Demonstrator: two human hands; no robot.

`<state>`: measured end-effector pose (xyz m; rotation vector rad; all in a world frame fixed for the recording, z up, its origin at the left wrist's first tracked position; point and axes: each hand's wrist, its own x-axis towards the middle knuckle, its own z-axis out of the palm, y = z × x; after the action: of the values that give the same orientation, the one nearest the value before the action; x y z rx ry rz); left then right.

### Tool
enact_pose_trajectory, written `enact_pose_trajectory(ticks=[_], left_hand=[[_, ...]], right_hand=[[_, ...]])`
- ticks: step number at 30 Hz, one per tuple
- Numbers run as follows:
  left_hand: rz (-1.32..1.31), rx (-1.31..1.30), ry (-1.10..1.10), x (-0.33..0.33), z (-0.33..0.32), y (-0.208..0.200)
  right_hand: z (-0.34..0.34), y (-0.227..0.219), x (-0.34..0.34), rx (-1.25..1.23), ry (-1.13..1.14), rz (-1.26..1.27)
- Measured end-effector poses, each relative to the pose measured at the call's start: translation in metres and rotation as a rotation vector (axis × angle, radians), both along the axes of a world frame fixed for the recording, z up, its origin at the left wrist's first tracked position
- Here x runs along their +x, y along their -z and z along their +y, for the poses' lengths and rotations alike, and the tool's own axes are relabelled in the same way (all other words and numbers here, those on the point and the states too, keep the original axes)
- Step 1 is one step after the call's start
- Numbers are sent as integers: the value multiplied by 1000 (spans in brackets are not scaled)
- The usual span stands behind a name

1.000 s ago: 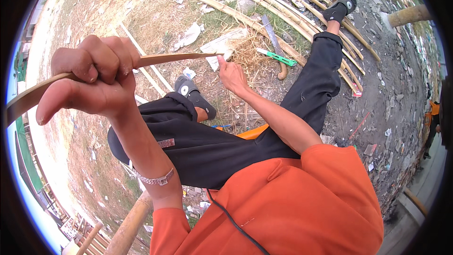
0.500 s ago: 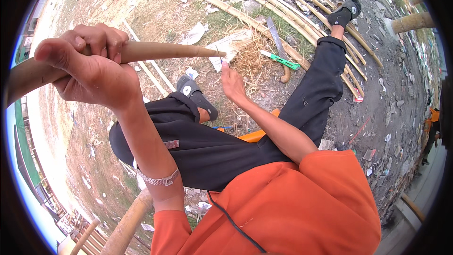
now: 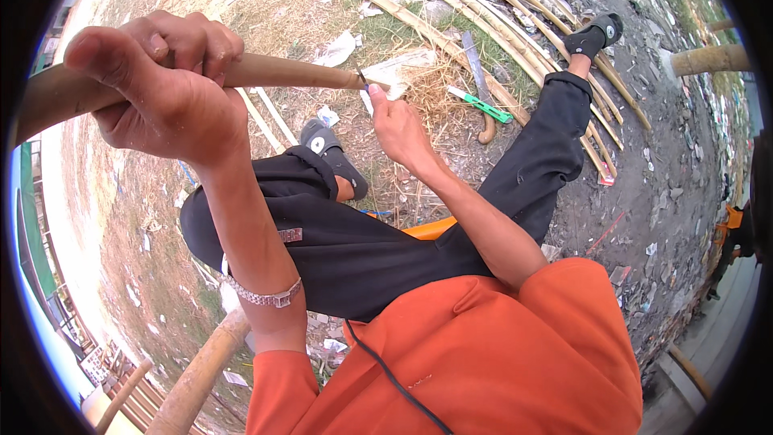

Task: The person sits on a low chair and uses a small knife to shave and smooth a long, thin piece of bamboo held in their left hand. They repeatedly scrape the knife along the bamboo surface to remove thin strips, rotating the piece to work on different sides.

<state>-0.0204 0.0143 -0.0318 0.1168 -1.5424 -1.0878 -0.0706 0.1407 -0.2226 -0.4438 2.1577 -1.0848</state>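
My left hand [image 3: 173, 97] is wrapped round a long tan bamboo pole [image 3: 282, 71], raised at the left with the thumb up. The pole narrows toward its far end, which slopes slightly down near the middle of the view. There my right hand [image 3: 400, 130] is closed on a small knife, its thin dark blade [image 3: 361, 75] set across the pole close to the tip. Most of the knife's handle is hidden in my fingers.
Beyond my right hand lie a green-handled cutter [image 3: 481, 105], a long metal blade [image 3: 475, 68] with a curved brown handle, and straw shavings [image 3: 435, 101]. Several bamboo strips [image 3: 515, 40] stretch toward my right foot. A thick pole [image 3: 201, 370] stands at lower left.
My right hand and the knife have shifted a little left and up, farther from the pole's tip. The pole now slants down more toward its tip.
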Motion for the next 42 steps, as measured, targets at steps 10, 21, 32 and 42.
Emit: enact_pose_trajectory(ticks=[10, 21, 32, 42], left_hand=[[-24, -5, 130, 3, 1, 3], [54, 90, 85, 0, 1, 4], [11, 94, 249, 4, 5, 4], [61, 74, 279, 10, 7, 9]], right_hand=[[15, 45, 0, 98, -25, 3], [29, 69, 15, 235, -4, 72], [10, -19, 13, -35, -1, 89], [9, -42, 20, -22, -68, 164]])
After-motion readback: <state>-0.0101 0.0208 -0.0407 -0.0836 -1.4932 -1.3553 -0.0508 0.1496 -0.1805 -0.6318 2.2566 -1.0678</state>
